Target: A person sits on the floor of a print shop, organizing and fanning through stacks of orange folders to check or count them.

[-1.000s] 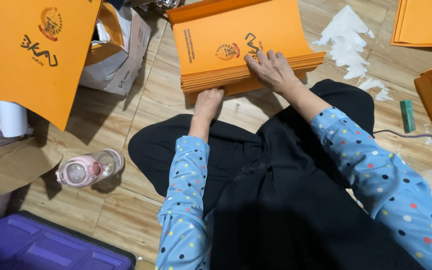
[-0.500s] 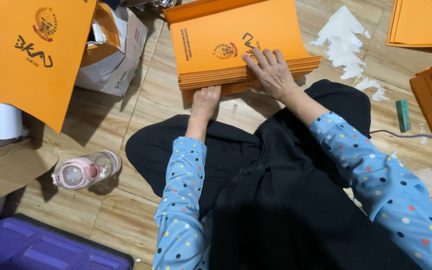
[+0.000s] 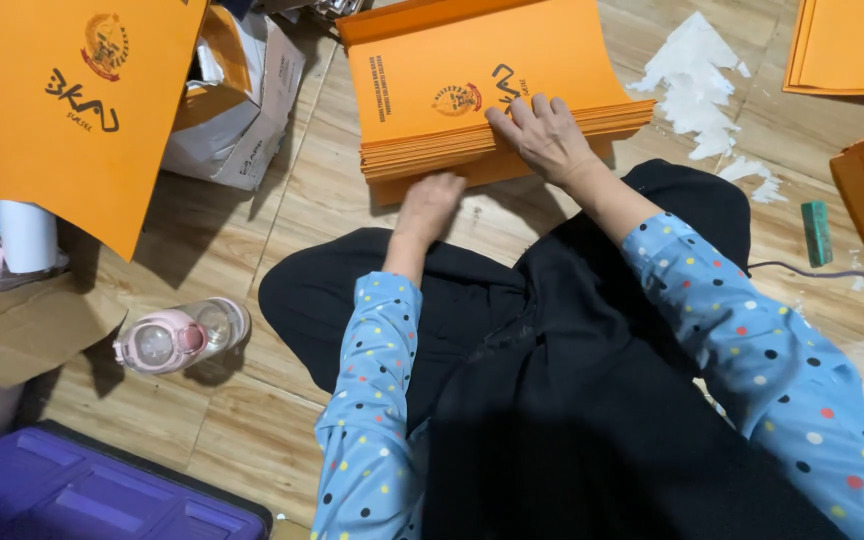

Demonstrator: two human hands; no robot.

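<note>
- Right hand (image 3: 544, 135): lay flat, fingers spread, on the near edge of the orange folder stack (image 3: 482, 90), gripping nothing.
- Left hand (image 3: 430, 205): curled against the stack's near side, knuckles up; grasp could not be told.
- Step, as judged: squaring the stack's edges; next calls for even pressure along the near edge.
- Room: box (image 3: 237, 100) at left, paper scraps (image 3: 697, 80) at right, bare floor (image 3: 302, 230) near left.

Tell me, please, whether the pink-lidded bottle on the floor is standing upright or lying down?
Lying down. The bottle rests on its side on the wooden floor, its pink lid pointing left.
</note>
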